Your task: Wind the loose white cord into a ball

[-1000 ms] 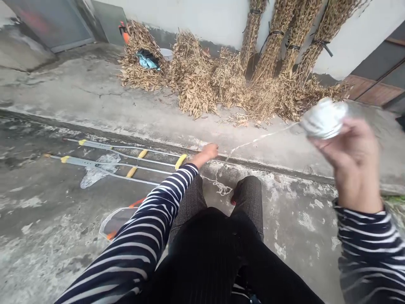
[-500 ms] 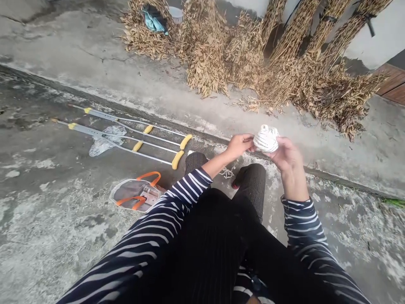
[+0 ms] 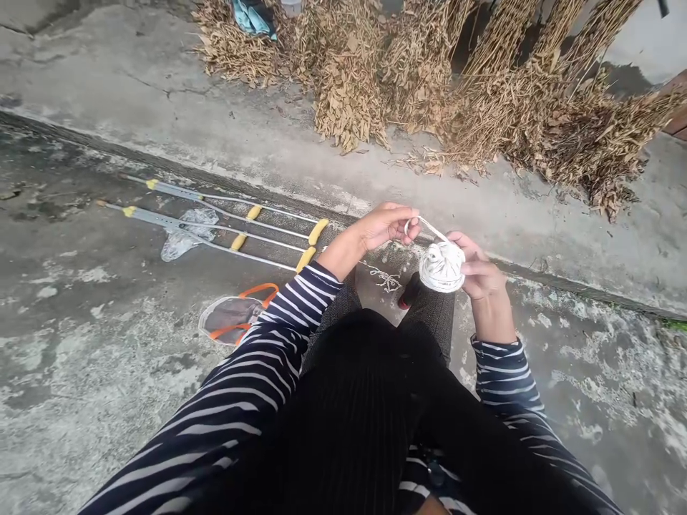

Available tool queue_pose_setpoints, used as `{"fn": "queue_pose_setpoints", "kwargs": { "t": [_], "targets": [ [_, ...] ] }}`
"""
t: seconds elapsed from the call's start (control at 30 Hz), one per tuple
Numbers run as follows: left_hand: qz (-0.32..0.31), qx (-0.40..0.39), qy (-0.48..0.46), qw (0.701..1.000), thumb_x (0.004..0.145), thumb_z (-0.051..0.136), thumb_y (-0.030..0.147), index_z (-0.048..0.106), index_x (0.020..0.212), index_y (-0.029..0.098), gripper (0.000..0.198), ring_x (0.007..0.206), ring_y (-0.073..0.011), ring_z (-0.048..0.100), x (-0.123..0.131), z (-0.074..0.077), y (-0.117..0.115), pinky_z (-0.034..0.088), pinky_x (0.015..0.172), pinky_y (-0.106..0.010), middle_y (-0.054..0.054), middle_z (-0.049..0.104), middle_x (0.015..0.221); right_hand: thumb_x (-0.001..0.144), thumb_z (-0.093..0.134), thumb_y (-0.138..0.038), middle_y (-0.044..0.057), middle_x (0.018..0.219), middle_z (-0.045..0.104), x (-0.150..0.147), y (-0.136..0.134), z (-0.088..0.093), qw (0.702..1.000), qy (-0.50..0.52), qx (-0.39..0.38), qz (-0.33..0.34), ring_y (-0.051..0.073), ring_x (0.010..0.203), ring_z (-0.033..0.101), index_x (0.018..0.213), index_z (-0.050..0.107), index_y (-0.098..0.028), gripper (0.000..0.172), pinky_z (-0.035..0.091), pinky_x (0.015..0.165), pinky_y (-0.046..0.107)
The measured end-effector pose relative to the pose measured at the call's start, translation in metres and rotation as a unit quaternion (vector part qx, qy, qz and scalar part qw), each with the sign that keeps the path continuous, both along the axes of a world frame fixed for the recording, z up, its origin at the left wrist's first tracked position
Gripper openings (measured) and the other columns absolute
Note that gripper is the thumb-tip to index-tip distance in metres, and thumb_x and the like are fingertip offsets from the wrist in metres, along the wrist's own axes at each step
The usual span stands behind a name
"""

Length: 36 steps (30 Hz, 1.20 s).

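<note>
A white ball of string [image 3: 441, 266] sits in my right hand [image 3: 479, 270], whose fingers are wrapped round it above my right knee. My left hand [image 3: 385, 224] is closed in a pinch on a loop of the string [image 3: 426, 227] that runs up from the ball. A loose tangle of the same string [image 3: 383, 277] lies on the concrete between my feet. Both arms wear dark sleeves with white stripes.
Two metal crutches with yellow pads [image 3: 225, 225] lie on the ground to the left, a clear plastic bag [image 3: 185, 234] over them. A clear pouch with orange straps [image 3: 233, 317] lies near my left knee. Dried plant bundles [image 3: 429, 86] are heaped along the wall beyond a concrete step [image 3: 279, 193].
My right hand came down from high on the right with the ball. My left hand drew back from the ground to meet it and now pinches a string loop.
</note>
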<state>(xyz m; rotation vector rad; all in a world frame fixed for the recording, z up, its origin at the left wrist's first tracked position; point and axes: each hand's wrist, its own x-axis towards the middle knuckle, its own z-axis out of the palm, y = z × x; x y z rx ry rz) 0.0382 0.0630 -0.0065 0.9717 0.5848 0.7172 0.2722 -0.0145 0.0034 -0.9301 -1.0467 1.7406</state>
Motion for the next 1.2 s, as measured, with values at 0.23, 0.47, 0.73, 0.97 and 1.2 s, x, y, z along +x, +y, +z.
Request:
{"fn": "queue_pose_setpoints", "kwargs": {
  "t": [0.23, 0.47, 0.73, 0.97, 1.2],
  "targets": [
    [-0.045, 0.04, 0.114, 0.992, 0.092, 0.076, 0.049, 0.064, 0.068, 0.014, 0.044, 0.054, -0.0105, 0.059, -0.001, -0.007, 0.011, 0.042, 0.058, -0.028, -0.005, 0.066, 0.063, 0.05, 0.092, -0.023, 0.001, 0.108, 0.075, -0.004, -0.004, 0.01, 0.996, -0.063, 0.055, -0.005, 0.025, 0.107, 0.067, 0.109, 0.073, -0.029, 0.062, 0.052, 0.099, 0.039],
    [-0.163, 0.155, 0.262, 0.939, 0.089, 0.079, 0.045, 0.069, 0.058, 0.013, 0.046, 0.052, -0.0133, 0.059, -0.01, -0.018, 0.041, 0.045, 0.056, -0.028, -0.008, 0.065, 0.057, 0.05, 0.088, -0.017, -0.002, 0.108, 0.079, 0.0, -0.002, -0.004, 0.997, -0.054, 0.051, -0.021, 0.021, 0.098, 0.068, 0.089, 0.083, -0.028, 0.041, 0.054, 0.089, 0.034],
    [0.032, 0.09, 0.03, 0.995, 0.088, 0.08, 0.03, 0.072, 0.119, 0.014, 0.035, 0.108, -0.0203, 0.072, 0.017, -0.028, -0.01, 0.061, 0.085, -0.035, -0.015, 0.073, 0.125, 0.056, 0.083, -0.027, -0.001, 0.101, 0.079, 0.012, 0.006, -0.028, 0.996, 0.008, -0.032, -0.086, 0.021, 0.091, 0.071, 0.101, 0.076, -0.027, 0.045, 0.057, 0.091, 0.039],
    [0.047, 0.135, 0.072, 0.987, 0.084, 0.081, 0.025, 0.076, 0.093, 0.01, 0.018, 0.072, -0.0106, 0.065, 0.038, -0.044, -0.019, 0.054, 0.075, -0.029, -0.005, 0.074, 0.081, 0.057, 0.079, -0.028, 0.002, 0.1, 0.079, 0.014, 0.002, -0.033, 0.995, 0.006, -0.067, -0.078, 0.027, 0.1, 0.074, 0.105, 0.072, -0.025, 0.048, 0.059, 0.097, 0.046],
    [-0.143, 0.241, 0.188, 0.941, 0.086, 0.077, 0.023, 0.079, 0.076, 0.014, 0.014, 0.065, -0.0138, 0.068, -0.012, -0.033, 0.018, 0.052, 0.067, -0.028, -0.007, 0.074, 0.071, 0.051, 0.075, -0.024, 0.003, 0.097, 0.081, 0.028, -0.008, -0.024, 0.995, 0.007, -0.083, -0.058, 0.028, 0.092, 0.077, 0.097, 0.073, -0.024, 0.047, 0.063, 0.093, 0.049]
  ]
}}
